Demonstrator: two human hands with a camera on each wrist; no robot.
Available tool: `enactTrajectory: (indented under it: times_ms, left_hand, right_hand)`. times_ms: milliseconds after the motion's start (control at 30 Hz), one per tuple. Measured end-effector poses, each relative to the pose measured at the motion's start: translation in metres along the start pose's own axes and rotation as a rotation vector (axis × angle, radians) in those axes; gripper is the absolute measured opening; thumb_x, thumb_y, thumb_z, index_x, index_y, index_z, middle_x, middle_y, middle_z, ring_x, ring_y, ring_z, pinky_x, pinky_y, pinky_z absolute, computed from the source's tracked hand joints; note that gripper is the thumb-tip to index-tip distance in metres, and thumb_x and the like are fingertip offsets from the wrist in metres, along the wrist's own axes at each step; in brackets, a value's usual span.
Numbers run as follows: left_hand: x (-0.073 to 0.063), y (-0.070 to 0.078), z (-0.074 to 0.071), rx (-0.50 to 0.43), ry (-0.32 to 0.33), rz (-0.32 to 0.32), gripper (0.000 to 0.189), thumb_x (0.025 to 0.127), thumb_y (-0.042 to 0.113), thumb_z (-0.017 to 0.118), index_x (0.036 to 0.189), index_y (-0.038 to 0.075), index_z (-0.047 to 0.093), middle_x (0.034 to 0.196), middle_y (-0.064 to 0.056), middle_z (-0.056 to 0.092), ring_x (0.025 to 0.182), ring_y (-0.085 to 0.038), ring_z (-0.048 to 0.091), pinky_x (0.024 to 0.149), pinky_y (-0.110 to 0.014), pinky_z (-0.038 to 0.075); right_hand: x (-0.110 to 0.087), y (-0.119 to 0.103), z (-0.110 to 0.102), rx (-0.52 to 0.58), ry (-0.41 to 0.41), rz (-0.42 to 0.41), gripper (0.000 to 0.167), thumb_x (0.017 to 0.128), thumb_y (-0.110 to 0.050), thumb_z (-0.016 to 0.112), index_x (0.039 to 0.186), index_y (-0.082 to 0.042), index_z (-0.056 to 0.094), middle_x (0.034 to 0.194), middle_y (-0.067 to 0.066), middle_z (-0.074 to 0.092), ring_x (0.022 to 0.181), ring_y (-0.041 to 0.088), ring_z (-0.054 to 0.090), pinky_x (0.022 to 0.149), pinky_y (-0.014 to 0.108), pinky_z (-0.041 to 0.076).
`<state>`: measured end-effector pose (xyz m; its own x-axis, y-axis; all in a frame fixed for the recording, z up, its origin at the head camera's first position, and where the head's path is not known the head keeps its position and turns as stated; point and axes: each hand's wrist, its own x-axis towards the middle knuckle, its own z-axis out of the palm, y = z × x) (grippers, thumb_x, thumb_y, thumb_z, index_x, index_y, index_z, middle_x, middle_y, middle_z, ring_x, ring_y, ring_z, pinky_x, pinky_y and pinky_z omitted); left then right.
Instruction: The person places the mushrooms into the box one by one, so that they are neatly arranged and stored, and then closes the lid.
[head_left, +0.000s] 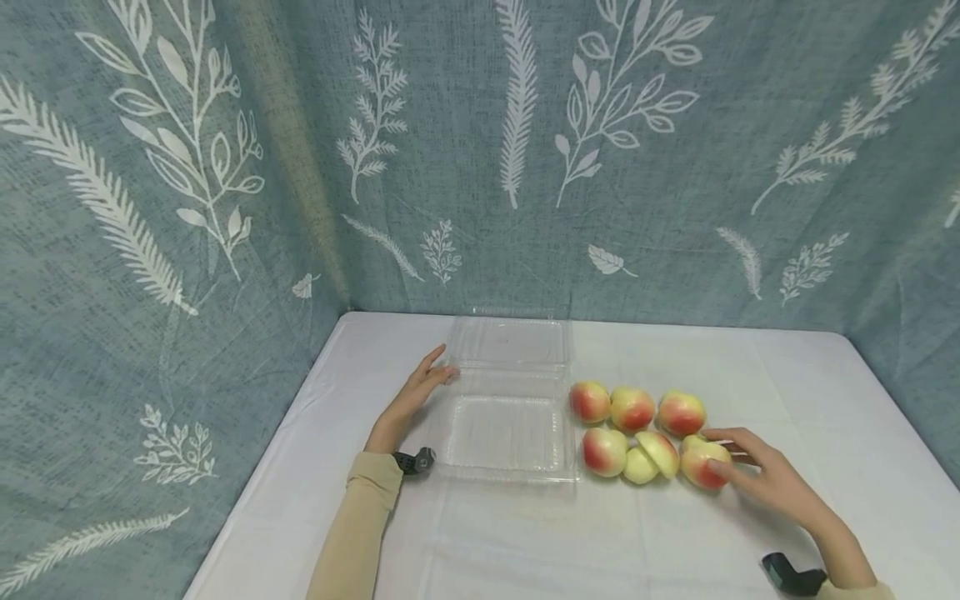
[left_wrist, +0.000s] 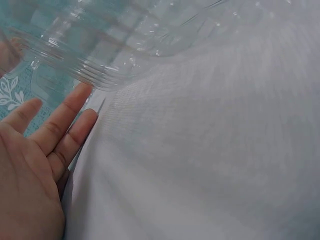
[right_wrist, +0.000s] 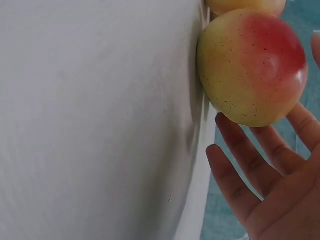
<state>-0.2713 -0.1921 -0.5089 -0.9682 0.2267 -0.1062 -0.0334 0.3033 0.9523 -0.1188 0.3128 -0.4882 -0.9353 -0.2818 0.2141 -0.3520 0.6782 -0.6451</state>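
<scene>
My right hand [head_left: 776,475] is around the near-right fruit of a group, a round yellow-and-red apple-like fruit [head_left: 703,463]. In the right wrist view its fingers [right_wrist: 247,155] reach out loosely beside and behind that speckled fruit [right_wrist: 252,67], and the thumb stands apart at the right edge. My left hand [head_left: 417,395] is at the left side of a clear plastic clamshell box [head_left: 506,429], which lies unfolded with its lid [head_left: 510,342] toward the back. Nearly straight fingers [left_wrist: 65,117] of that hand meet the ribbed plastic edge [left_wrist: 95,75] in the left wrist view.
More such fruits [head_left: 589,402] sit in two rows right of the box. Among the front row are a pale yellow piece [head_left: 640,465] and a leaning cut-looking piece [head_left: 658,454]. A white cloth covers the table [head_left: 525,542]; a patterned blue-green curtain [head_left: 480,167] hangs around it.
</scene>
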Motion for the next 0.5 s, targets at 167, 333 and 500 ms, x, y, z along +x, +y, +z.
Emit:
enactTrajectory:
  times_ms: [167, 333, 500]
  left_hand:
    - [-0.0027, 0.0007, 0.0008, -0.012, -0.004, -0.019, 0.061, 0.098, 0.028, 0.045, 0.150, 0.016, 0.015, 0.130, -0.019, 0.054, 0.119, -0.032, 0.044, 0.110, -0.056, 0.012]
    - [-0.0028, 0.0015, 0.0010, -0.014, -0.001, -0.034, 0.061, 0.098, 0.030, 0.045, 0.150, 0.019, 0.015, 0.129, -0.018, 0.054, 0.120, -0.031, 0.044, 0.110, -0.056, 0.011]
    - [-0.0026, 0.0018, 0.0010, -0.015, -0.001, -0.045, 0.061, 0.098, 0.032, 0.045, 0.149, 0.022, 0.015, 0.129, -0.016, 0.054, 0.121, -0.030, 0.043, 0.111, -0.057, 0.009]
  right_hand:
    - [-0.0034, 0.0018, 0.0003, 0.067, -0.038, 0.014, 0.048, 0.082, -0.018, 0.071, 0.126, -0.015, 0.053, 0.122, 0.001, 0.054, 0.106, -0.015, 0.043, 0.082, 0.017, 0.047]
    - [-0.0033, 0.0038, 0.0009, 0.092, -0.045, -0.026, 0.056, 0.075, -0.017, 0.077, 0.126, -0.013, 0.053, 0.122, -0.003, 0.052, 0.107, -0.011, 0.045, 0.081, 0.014, 0.045]
    - [-0.0037, 0.0048, 0.0023, 0.086, -0.036, -0.048, 0.058, 0.074, -0.015, 0.078, 0.126, -0.012, 0.053, 0.121, -0.006, 0.052, 0.106, -0.011, 0.046, 0.079, 0.016, 0.047]
